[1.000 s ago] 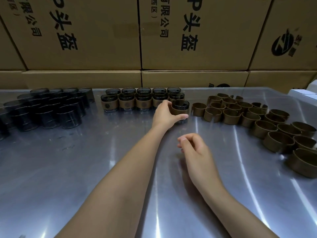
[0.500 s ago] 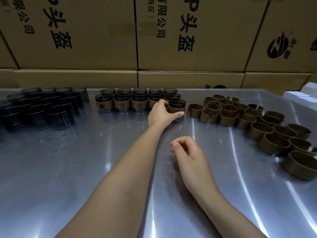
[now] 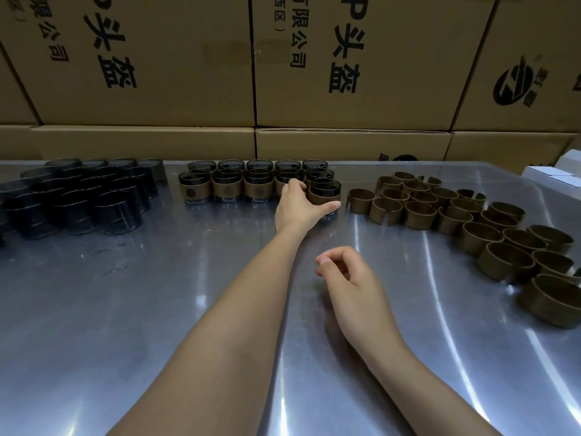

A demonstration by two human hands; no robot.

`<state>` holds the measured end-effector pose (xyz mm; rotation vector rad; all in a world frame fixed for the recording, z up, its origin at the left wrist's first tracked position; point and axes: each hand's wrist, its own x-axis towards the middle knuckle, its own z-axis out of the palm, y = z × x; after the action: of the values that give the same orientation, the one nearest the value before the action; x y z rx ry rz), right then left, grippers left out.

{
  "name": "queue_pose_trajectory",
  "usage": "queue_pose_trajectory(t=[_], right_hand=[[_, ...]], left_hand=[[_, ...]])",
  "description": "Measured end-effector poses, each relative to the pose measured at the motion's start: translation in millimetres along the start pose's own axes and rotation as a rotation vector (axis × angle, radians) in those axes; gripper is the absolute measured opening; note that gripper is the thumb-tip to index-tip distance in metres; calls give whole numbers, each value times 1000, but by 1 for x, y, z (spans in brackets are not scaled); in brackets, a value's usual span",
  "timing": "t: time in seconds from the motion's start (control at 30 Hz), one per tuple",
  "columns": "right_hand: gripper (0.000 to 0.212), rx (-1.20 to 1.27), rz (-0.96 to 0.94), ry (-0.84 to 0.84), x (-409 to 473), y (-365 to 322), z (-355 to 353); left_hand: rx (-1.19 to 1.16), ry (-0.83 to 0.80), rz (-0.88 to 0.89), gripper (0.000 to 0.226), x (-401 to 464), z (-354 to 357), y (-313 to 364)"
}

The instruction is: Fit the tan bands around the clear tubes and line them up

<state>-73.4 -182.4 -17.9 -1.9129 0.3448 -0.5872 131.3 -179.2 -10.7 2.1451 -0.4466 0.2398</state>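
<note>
Your left hand [image 3: 298, 206] reaches to the far middle of the steel bench [image 3: 125, 309], its grip curled around a banded tube [image 3: 325, 196], thumb along the near side and fingers tucked behind, at the right end of the front row. The finished banded tubes [image 3: 251, 184] stand in rows along the far edge, touching one another. Your right hand [image 3: 349, 275] hovers above the middle of the bench, fingers loosely curled with thumb and forefinger tips close together, holding nothing. The bare clear tubes [image 3: 78, 199] are bunched at the far left corner. The loose tan bands [image 3: 456, 212] spread from the far middle out along the right edge, the nearest band just beside the tube you hold.

Risks, as a judgement: the rows are packed tight, so pushing this tube in too hard could shove its neighbours out of line or tip one. Its band looks slightly tilted, and squeezing could slide it further askew. Drawing your fingers out from behind may drag the tube behind it. The polished bench likely lets tubes skid easily.
</note>
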Motion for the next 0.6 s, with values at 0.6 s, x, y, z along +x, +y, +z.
queue_pose_trajectory(t=[0.6], right_hand=[[18, -25, -40, -16, 1, -3, 0]], left_hand=[[236, -83, 286, 26, -156, -160, -59]])
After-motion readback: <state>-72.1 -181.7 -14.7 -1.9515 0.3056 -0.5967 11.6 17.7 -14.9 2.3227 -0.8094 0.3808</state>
